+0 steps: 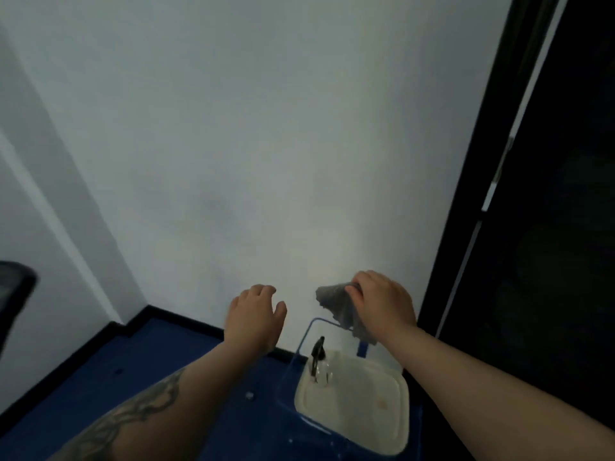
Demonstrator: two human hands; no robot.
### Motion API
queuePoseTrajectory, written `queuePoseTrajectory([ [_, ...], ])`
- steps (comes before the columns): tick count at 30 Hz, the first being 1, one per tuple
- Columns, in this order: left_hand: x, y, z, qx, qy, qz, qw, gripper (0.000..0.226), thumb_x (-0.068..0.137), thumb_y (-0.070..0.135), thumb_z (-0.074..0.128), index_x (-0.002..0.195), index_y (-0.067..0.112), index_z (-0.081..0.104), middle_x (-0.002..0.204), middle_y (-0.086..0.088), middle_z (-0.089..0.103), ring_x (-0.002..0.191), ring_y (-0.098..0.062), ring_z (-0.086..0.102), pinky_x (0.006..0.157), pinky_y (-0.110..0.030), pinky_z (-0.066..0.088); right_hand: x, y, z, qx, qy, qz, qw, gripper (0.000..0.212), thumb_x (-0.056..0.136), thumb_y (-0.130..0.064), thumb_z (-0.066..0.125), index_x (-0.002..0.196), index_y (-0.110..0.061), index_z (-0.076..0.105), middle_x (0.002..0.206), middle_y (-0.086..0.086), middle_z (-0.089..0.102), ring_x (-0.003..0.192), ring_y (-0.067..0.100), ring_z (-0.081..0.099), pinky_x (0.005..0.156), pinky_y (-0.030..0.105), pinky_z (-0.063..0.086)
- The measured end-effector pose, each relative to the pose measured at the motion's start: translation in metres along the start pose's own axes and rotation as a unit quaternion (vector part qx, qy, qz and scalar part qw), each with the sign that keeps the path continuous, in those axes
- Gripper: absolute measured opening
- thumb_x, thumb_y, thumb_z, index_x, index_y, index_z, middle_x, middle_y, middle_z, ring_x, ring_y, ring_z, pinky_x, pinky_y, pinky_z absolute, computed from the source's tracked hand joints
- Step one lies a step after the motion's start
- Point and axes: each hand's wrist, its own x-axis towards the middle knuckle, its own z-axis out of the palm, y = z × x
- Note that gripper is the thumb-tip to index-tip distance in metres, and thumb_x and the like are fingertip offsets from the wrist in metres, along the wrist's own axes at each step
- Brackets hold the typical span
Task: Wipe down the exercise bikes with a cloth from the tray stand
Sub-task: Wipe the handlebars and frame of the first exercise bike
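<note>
Cream tray (372,410) below cloth-pinching right hand (382,302); perhaps a spray bottle (317,359).

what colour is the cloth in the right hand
Grey. The cloth, gripped by the right hand, shows in the head view.

left forearm (133,410): bare, no sleeve, dark tattoo of curling lines along it | right forearm (499,387): bare, no sleeve, unmarked | left hand (254,319): bare, no glove | right hand (382,302): bare, no glove
</note>
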Motion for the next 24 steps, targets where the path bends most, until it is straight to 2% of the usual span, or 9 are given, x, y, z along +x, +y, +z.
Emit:
queuePoseTrajectory([
  [5,-0.024,-0.023,-0.072,0.027,0.064,-0.05,0.996,0.047,0.096,0.04,0.032,0.135,0.017,0.044,0.139,-0.002,0.049,0.123,-0.022,0.045,0.103,-0.034,0.032,0.029,-0.059,-0.042,0.015,0.018,-0.05,0.998,0.024,0.097,-0.034,0.042,0.093,-0.019,0.06,0.097,-0.002,0.064,0.085,0.019,0.058,0.073,0.034,0.048],
  [11,-0.068,-0.062,-0.135,0.06,0.111,-0.124,0.984,0.047,0.094,0.039,0.033,0.134,0.016,0.045,0.137,-0.003,0.049,0.123,-0.023,0.045,0.104,-0.035,0.03,0.038,-0.14,-0.058,0.052,0.011,-0.094,0.994,0.025,0.096,-0.035,0.041,0.089,-0.02,0.061,0.093,-0.002,0.064,0.08,0.021,0.058,0.065,0.03,0.044],
  [17,-0.123,-0.104,-0.179,0.102,0.138,-0.178,0.969,0.047,0.095,0.039,0.033,0.133,0.015,0.045,0.137,-0.003,0.049,0.125,-0.023,0.043,0.106,-0.036,0.029,0.031,-0.221,-0.065,0.108,0.007,-0.151,0.983,0.025,0.094,-0.037,0.043,0.081,-0.021,0.059,0.084,-0.003,0.062,0.074,0.021,0.058,0.059,0.029,0.041],
  [24,-0.199,-0.158,-0.215,0.117,0.149,-0.255,0.948,0.039,0.094,0.037,0.034,0.122,0.016,0.051,0.127,-0.005,0.052,0.117,-0.025,0.047,0.1,-0.036,0.033,-0.009,-0.299,-0.067,0.134,-0.013,-0.211,0.968,0.025,0.093,-0.035,0.043,0.08,-0.02,0.058,0.08,-0.003,0.061,0.07,0.019,0.056,0.054,0.027,0.039],
])
